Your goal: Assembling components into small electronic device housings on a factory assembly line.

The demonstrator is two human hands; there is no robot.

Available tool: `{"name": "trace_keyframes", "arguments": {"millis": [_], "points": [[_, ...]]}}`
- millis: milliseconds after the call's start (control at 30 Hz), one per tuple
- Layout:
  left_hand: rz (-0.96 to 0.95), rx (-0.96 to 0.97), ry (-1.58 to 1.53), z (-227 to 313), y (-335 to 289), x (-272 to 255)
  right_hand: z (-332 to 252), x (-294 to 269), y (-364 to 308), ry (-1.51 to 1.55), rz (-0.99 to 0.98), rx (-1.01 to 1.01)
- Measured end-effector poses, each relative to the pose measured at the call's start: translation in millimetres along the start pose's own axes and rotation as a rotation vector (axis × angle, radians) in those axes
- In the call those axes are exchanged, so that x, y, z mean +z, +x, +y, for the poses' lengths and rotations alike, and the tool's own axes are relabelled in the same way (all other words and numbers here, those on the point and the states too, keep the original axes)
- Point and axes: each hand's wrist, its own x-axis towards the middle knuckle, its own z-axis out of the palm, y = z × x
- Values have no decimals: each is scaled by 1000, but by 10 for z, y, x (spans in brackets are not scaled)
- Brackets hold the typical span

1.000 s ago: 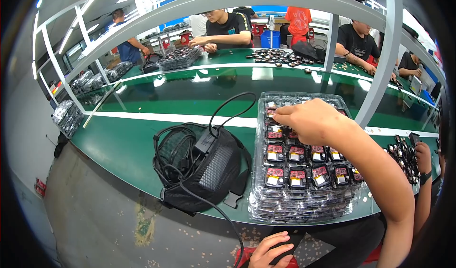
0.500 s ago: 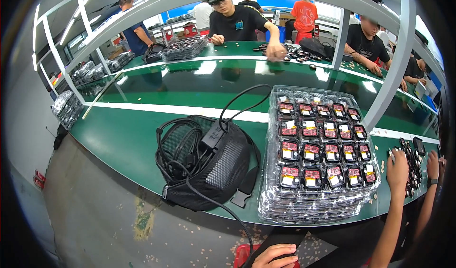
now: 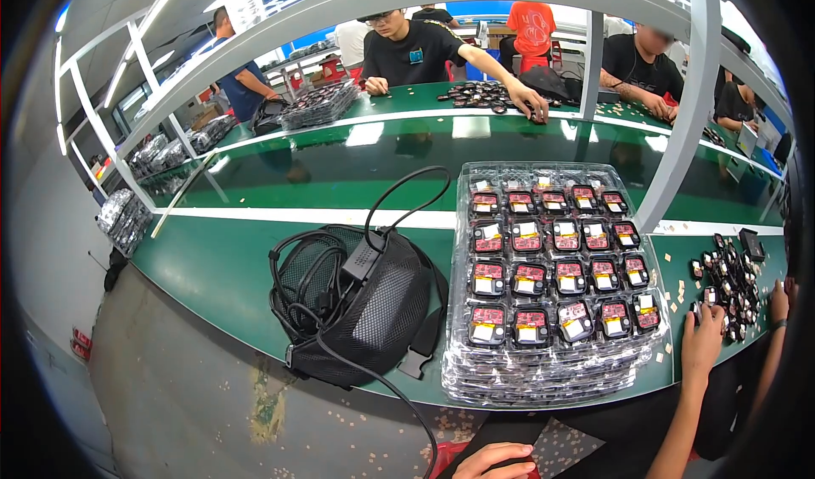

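Observation:
My left hand (image 3: 494,459) lies at the lower edge, over dark cloth and something red, its fingers stretched out and holding nothing visible. My right hand (image 3: 703,340) is at the near edge of a pile of small black-cased units (image 3: 732,285); its fingers are bunched, and what they grip is too small to make out. Left of that hand stands a tall stack of clear plastic trays (image 3: 543,377). Rows of black-cased units (image 3: 528,277) with red boards and white labels sit in the top tray's pockets.
A black mesh bag (image 3: 373,309) with cables stands left of the trays. A small black box (image 3: 751,244) lies behind the pile. A co-worker's hand (image 3: 778,302) is at the pile's right. A grey post (image 3: 675,139) rises behind the trays. Across the table another person (image 3: 416,53) reaches into parts.
My right hand has drawn back toward the near table edge. The whole view has shifted, so trays and bag sit further left. The person opposite has moved a hand to the right.

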Motion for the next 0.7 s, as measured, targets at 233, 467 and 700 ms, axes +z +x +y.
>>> {"name": "trace_keyframes", "arguments": {"millis": [233, 467, 700], "points": [[-37, -16, 25, 20, 15, 100, -265, -257, -289, 381, -57, -174], [-73, -6, -21, 23, 88, 188, -377, -425, -334, 537, -216, -147], [-142, -252, -184, 125, 32, 202, -146, -905, -1049, 1205, 45, -241]]}}
